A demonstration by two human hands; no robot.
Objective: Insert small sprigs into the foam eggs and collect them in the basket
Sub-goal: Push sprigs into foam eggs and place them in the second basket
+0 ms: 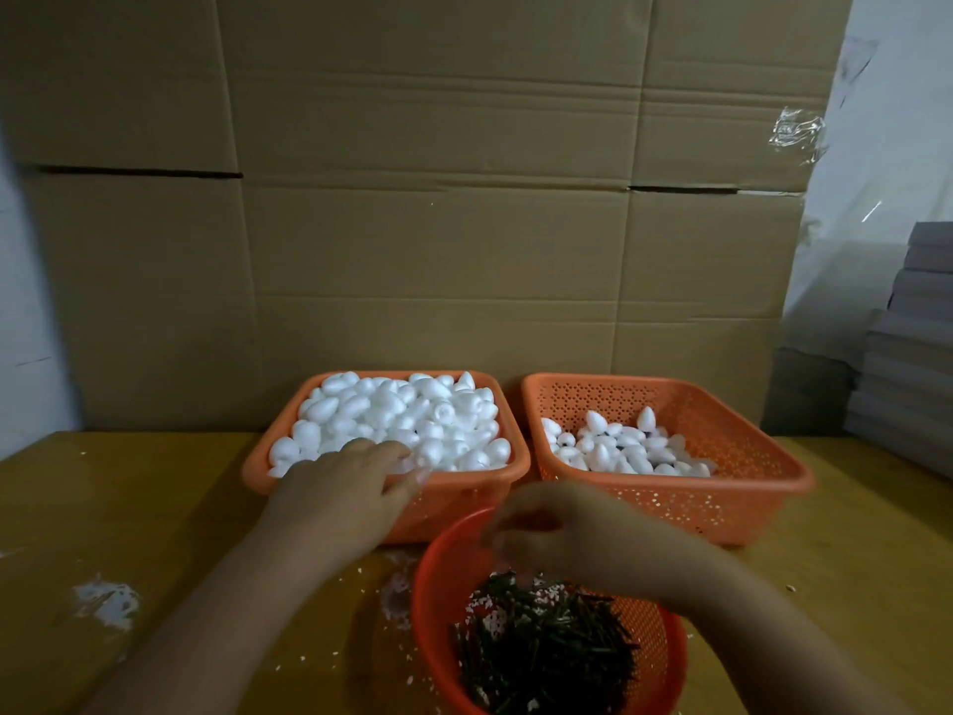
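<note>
Eggs heap the basket under the left hand, whose relaxed fingers rest on them. Right hand, blurred, hovers curled above the sprigs in a round bowl; its hold cannot be told. Beyond it, a second basket holds fewer eggs.

This looks like a small craft-assembly or packing workshop, not a home. A flattened corrugated cardboard sheet stands as a backdrop just behind a worn yellow worktable dusted with white foam crumbs. On the table, in front of the cardboard, sit bulk supplies in orange perforated plastic baskets: one heaped with plain foam eggs, one partly filled, and a round one of dark sprigs. To the right of the cardboard are clear plastic sheeting and stacked grey boards.
</note>
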